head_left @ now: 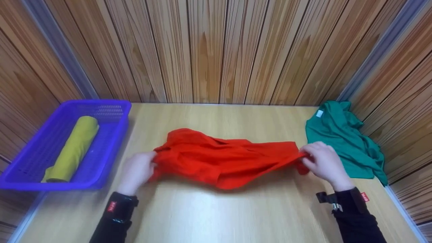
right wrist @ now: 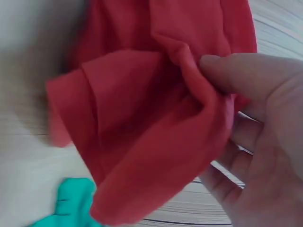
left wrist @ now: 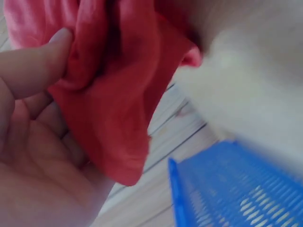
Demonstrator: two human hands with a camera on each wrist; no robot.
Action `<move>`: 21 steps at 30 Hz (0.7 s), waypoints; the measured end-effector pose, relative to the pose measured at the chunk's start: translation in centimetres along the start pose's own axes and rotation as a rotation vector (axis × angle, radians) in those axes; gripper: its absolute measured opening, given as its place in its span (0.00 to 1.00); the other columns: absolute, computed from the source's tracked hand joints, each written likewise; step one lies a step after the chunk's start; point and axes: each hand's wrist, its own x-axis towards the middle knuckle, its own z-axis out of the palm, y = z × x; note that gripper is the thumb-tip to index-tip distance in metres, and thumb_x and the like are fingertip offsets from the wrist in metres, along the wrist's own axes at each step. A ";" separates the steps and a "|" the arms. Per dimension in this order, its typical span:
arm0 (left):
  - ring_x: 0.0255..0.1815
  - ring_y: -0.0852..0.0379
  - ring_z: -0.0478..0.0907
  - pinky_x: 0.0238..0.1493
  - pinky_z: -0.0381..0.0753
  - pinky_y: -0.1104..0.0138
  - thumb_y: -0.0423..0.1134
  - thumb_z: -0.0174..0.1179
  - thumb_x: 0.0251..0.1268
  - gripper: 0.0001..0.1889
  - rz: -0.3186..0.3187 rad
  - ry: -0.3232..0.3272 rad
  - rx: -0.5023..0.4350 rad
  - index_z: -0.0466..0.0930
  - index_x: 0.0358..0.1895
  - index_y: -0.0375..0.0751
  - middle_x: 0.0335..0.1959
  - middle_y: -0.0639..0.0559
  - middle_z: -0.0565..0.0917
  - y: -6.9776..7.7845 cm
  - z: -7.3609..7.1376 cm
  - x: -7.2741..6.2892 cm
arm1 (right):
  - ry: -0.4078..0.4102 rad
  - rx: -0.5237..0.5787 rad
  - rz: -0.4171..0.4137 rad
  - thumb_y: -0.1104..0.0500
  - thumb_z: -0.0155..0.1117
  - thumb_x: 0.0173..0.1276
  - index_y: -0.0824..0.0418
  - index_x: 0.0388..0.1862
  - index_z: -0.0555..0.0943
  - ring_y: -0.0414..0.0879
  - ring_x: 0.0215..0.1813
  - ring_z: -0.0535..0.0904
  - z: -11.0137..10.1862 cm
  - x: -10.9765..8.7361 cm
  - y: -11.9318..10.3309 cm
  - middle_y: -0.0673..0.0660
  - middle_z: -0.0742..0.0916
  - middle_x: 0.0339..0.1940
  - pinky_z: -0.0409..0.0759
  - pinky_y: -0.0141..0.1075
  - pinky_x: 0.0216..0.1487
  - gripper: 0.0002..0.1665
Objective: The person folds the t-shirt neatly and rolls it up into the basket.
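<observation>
A red cloth garment stretches between both hands over the middle of the table, its lower edge sagging. My left hand pinches its left end; in the left wrist view the thumb presses a fold of the red fabric against the fingers and a corner hangs down. At the other end my right hand pinches the fabric. The right wrist view shows the thumb on a bunched fold, with a hemmed, tube-like end of the garment hanging open. Whether it is a shirt or another garment I cannot tell.
On the left stands a purple plastic basket holding a rolled yellow cloth. A crumpled green garment with a white label lies at the right, against the wall. Wood-panelled walls enclose the table at the back and sides.
</observation>
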 end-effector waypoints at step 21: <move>0.31 0.51 0.75 0.38 0.77 0.54 0.26 0.66 0.57 0.09 0.002 0.001 -0.173 0.83 0.40 0.40 0.29 0.51 0.82 0.0 -9.1 -2.0 | 0.117 0.383 -0.355 0.79 0.68 0.47 0.60 0.41 0.82 0.40 0.42 0.73 -5.4 -1.1 -1.2 0.51 0.83 0.37 0.72 0.22 0.45 0.24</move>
